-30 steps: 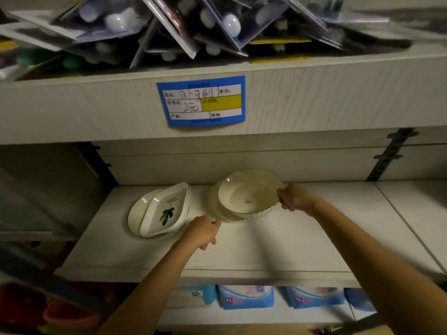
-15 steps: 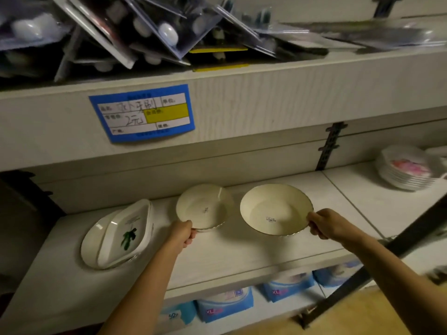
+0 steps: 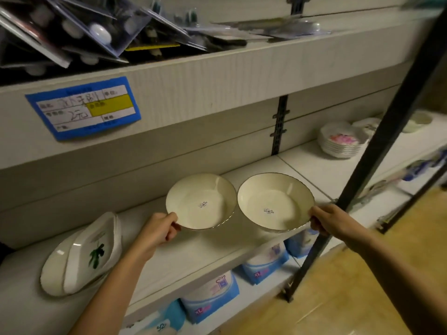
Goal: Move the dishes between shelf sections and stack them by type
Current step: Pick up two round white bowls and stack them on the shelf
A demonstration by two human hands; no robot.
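Two cream bowls with dark rims hang side by side above the shelf [image 3: 174,257]. My left hand [image 3: 157,232] pinches the near rim of the left bowl [image 3: 200,201]. The right bowl [image 3: 275,201] is held at its right rim by my right hand [image 3: 326,220]. Each bowl has a small sticker inside. On the left section lies a white boat-shaped dish with a green leaf print [image 3: 94,250], resting on a round plate [image 3: 52,269]. A stack of floral plates [image 3: 341,140] stands on the right section.
A black slanted post [image 3: 377,151] crosses in front of the right shelf section. More pale dishes [image 3: 418,120] sit far right. The upper shelf carries blister packs [image 3: 96,35] and a blue price label [image 3: 83,107]. Blue XL packages [image 3: 212,296] fill the shelf below.
The two bowls, stacked together a second ago, are now apart, one in each hand. Both have moved right and towards me, and my view has swung right.
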